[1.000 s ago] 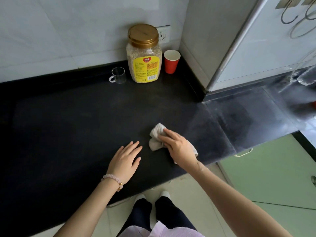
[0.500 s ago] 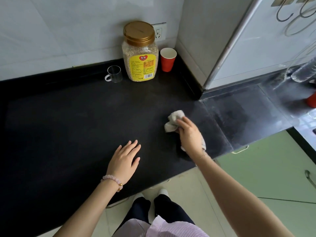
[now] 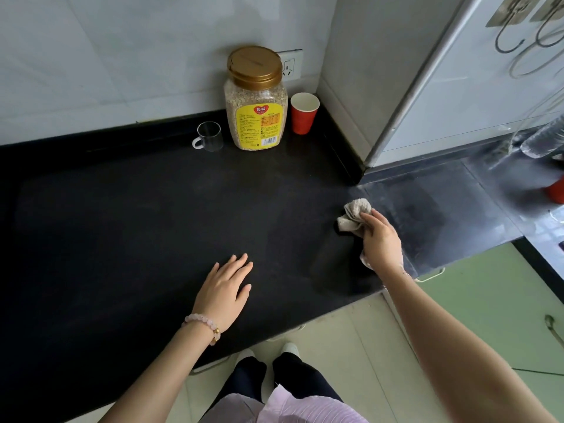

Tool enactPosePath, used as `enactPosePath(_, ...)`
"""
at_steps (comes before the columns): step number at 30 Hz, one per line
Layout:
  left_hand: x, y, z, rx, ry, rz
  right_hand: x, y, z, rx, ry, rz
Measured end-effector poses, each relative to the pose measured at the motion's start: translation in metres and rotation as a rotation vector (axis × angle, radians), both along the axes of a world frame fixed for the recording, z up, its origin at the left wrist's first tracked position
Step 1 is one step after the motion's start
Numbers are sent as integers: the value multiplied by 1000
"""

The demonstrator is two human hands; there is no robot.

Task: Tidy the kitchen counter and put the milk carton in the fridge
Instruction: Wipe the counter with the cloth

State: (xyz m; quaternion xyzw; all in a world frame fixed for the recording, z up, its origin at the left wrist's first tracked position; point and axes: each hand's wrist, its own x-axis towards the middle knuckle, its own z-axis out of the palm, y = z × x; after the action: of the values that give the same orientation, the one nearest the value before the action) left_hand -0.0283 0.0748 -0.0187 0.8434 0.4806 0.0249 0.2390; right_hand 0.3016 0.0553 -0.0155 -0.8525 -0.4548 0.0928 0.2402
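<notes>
My right hand [image 3: 380, 239] is shut on a crumpled grey cloth [image 3: 354, 215], pressed against the black counter [image 3: 122, 224] near its right part. My left hand [image 3: 225, 288] lies flat on the counter near the front edge, fingers apart and holding nothing. A pink bead bracelet circles its wrist. No milk carton and no fridge show in the head view.
At the back stand a grain jar [image 3: 255, 102] with a gold lid, a red paper cup [image 3: 303, 112] and a small glass mug [image 3: 209, 136]. A white wall corner [image 3: 351, 87] juts in on the right. A clear bottle [image 3: 546, 138] and a red object [image 3: 557, 189] sit far right. Green cabinet doors [image 3: 488, 300] below.
My right hand has slid the cloth to the right and a little away across the counter. My left hand has stayed flat in place.
</notes>
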Motion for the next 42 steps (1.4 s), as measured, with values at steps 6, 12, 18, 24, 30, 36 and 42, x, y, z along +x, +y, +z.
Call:
enactPosePath(6,-1,-1,0,2,20,-15,-62,-5,-1,30,-59,233)
enactPosePath(12,-3,1,0,8,17,-34,-80,-55,1,10,-52,381)
enactPosePath(18,-3,-2,-2,50,3,-29,-74,-53,9,-154,75,290)
enactPosePath(24,-5,-4,-8,134,98,-67,-83,-56,8,-73,25,244)
enactPosePath(30,2,-1,-5,220,186,-70,-71,-47,12,-48,179,107)
enactPosePath(36,36,-2,4,278,81,-58,-11,-48,24,41,305,-19)
enactPosePath(42,127,-1,-2,286,2,-66,94,-44,43,111,396,-219)
